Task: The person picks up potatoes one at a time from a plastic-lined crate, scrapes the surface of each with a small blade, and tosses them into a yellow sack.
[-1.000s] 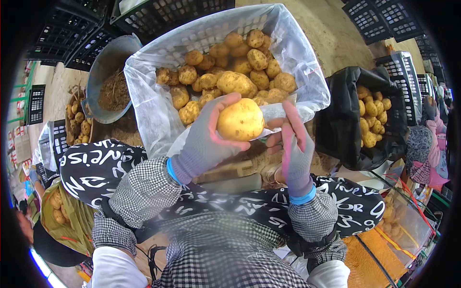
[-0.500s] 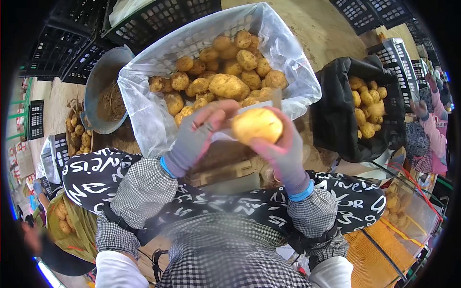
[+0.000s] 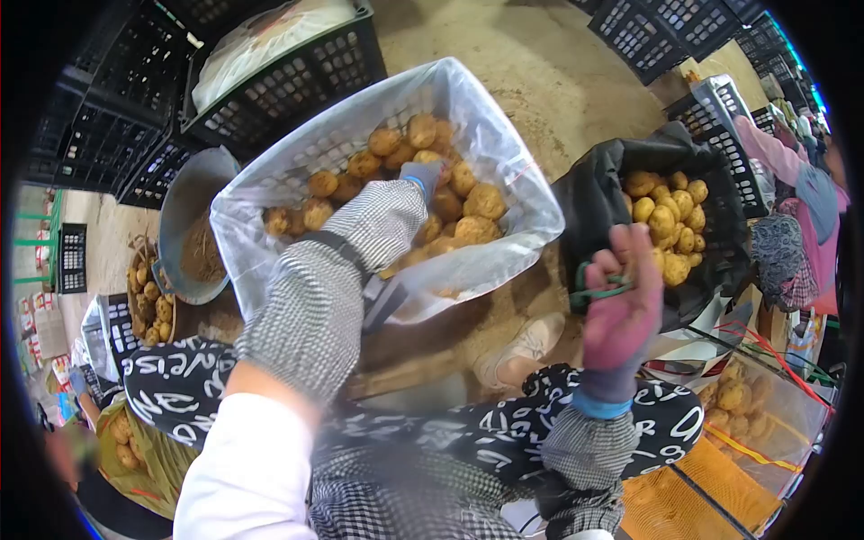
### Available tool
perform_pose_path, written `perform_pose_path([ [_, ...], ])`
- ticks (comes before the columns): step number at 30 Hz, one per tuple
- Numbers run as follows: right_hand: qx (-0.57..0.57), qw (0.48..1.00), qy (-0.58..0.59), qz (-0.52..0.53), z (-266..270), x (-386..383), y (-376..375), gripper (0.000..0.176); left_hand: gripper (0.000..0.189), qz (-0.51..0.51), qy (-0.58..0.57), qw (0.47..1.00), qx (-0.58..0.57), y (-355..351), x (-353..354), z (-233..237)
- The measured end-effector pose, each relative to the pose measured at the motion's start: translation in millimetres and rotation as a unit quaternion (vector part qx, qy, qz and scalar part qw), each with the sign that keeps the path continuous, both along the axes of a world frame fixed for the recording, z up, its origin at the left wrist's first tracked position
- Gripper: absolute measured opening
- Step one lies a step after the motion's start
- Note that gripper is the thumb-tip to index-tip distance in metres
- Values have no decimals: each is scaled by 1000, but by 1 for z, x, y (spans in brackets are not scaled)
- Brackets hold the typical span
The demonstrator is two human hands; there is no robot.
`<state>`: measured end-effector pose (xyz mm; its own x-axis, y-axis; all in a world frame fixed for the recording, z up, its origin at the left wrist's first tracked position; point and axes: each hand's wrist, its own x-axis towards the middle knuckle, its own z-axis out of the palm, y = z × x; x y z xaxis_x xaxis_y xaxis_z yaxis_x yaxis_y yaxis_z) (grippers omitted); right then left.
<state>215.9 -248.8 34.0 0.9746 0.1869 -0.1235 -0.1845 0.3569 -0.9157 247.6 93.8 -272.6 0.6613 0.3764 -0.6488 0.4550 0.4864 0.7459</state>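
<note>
My left hand (image 3: pixel 430 173), in a grey glove, reaches into the crate lined with white plastic (image 3: pixel 486 108), among the potatoes (image 3: pixel 477 230). Its fingers are mostly hidden, so what they hold cannot be made out. Over the near edge of the black-lined crate (image 3: pixel 585 189) my right hand (image 3: pixel 623 297) is raised, palm up, fingers apart and partly curled, with no potato in it. A green band or cord shows by its fingers. Yellowish potatoes (image 3: pixel 670 220) lie in that black-lined crate, just beyond the hand.
A grey-blue tub (image 3: pixel 171 216) with dirt stands left of the white-lined crate, near a basket of potatoes (image 3: pixel 151 301). Black crates (image 3: pixel 297 81) are at the upper left. Co-workers (image 3: pixel 801 207) are at the right edge and lower left. A shoe (image 3: pixel 531 346) shows below the crate.
My left hand has moved forward into the white-lined crate. My right hand has moved right to the black-lined crate, and the potato it held is gone from it. The view has shifted.
</note>
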Motion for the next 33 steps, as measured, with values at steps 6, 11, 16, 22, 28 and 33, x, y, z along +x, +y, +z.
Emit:
perform_pose_path([
  [6,-88,993,41,67,10,-13,18,45,39,-36,-17,999,25,-34,-26,39],
  [11,-139,978,32,151,-11,-28,36,48,50,-157,-141,939,-271,-51,-104,183],
  [16,-29,931,87,353,-19,-47,60,68,58,-136,-113,941,-287,-90,-170,283],
  [22,-54,883,174,433,-33,-78,66,61,57,-66,0,987,-146,-106,-222,305],
  [28,-10,876,254,411,-50,-83,70,47,52,-137,-115,984,11,-93,-236,273],
  [33,-140,844,161,492,-46,-67,69,48,49,-78,-87,987,-112,-99,-238,297],
])
